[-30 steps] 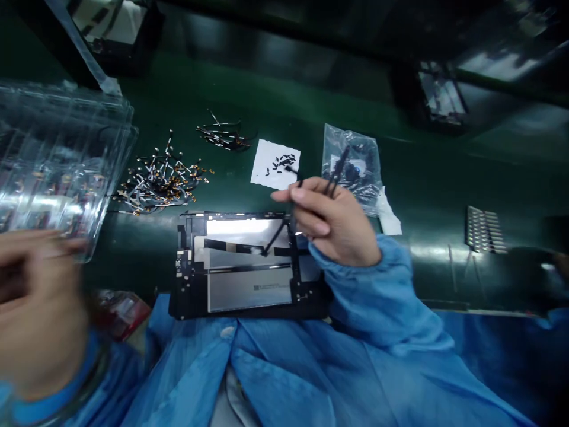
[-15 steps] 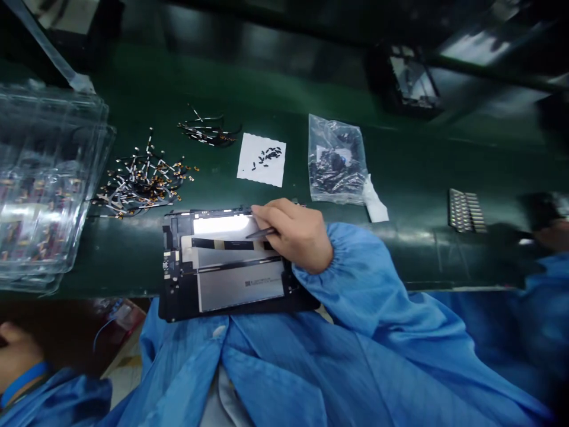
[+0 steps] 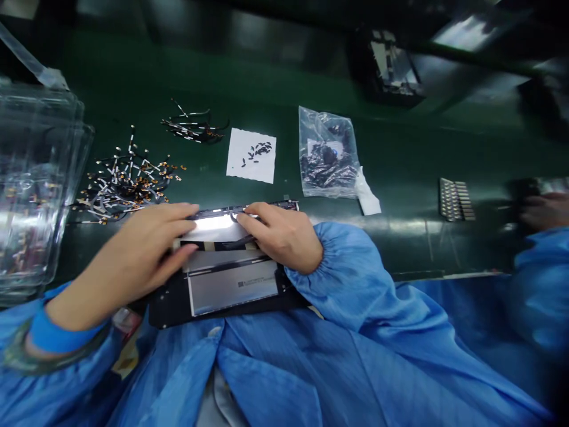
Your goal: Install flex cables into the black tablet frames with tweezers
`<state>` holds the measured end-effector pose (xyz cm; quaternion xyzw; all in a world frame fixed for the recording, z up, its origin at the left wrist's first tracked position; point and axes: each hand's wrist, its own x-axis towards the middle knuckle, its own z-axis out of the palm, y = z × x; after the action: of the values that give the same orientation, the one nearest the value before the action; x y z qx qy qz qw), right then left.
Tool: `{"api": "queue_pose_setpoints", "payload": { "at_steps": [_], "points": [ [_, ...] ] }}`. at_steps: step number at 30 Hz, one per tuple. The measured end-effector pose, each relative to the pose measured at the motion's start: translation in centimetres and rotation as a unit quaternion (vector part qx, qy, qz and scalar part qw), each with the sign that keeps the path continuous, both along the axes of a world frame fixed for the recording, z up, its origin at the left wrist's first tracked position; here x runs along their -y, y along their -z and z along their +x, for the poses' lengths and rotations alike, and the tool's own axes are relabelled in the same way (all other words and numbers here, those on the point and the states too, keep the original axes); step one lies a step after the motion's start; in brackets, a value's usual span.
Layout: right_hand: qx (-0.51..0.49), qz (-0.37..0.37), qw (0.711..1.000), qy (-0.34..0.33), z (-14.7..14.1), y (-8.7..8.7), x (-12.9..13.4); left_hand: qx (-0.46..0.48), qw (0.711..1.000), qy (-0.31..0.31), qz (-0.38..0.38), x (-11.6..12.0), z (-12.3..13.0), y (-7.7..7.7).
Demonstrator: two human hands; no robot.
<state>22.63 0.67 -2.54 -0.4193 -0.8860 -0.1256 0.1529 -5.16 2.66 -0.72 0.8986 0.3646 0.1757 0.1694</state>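
Both hands on far long edge of opened tablet, lower centre

Opened tablet device (image 3: 226,261), lower centre of frame, long axis running left to right, right end angled slightly upward. Left hand (image 3: 153,249) reaches in from lower left over the device's left end, thumb and fingers spread apart, tips pointing right; whether they press on anything, can't tell. Right hand (image 3: 282,237) comes from the right, over the upper right part, fingers curled, tips pointing left at the far edge. A dark slim piece (image 3: 241,242) shows under it; gripped or just lying there, can't tell.

Key relation: far long edge and bright panel strip sit between the two sets of fingertips. Right hand is nearer the middle of that edge, left hand nearer its left end.

Edges: near long side is up against the blue jacket (image 3: 267,362) and looks to overhang the desk (image 3: 409,172). Room: a band of desk beyond the far edge, up to the white sheet (image 3: 260,171) with black bits, upper centre. Tighter at left, cable pile (image 3: 133,184) just beyond the left hand. Clear bag (image 3: 329,172) right of the sheet, well apart from the device
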Motion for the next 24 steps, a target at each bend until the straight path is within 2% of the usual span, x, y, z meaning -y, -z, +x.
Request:
{"api": "queue_pose_setpoints", "payload": {
  "at_steps": [3, 5, 8, 12, 17, 24],
  "points": [
    [0.004, -0.006, 1.000, 0.008, 0.0, 0.0, -0.1, -0.016, 0.992, 0.115, 0.053, -1.6, 3.0, 0.8],
    [0.009, -0.008, 1.000, 0.011, 0.0, 0.0, -0.1, -0.025, 0.986, 0.149, 0.074, -2.2, 4.5, 1.4],
    [0.017, -0.015, 1.000, 0.013, -0.1, 0.0, -0.1, -0.043, 0.981, 0.161, 0.102, -2.7, 5.5, 1.8],
    [0.033, -0.050, 0.998, 0.010, 0.0, -0.5, 0.1, -0.057, 0.977, 0.164, 0.126, -2.8, 5.6, 1.4],
    [0.019, -0.096, 0.995, -0.001, 1.1, -1.4, 0.7, -0.038, 0.986, 0.149, 0.072, -2.9, 5.5, 1.6],
    [0.038, -0.067, 0.997, 0.003, 2.9, -1.0, 2.0, -0.099, 0.978, 0.166, 0.081, -2.7, 5.2, 1.9]
  ]
}}
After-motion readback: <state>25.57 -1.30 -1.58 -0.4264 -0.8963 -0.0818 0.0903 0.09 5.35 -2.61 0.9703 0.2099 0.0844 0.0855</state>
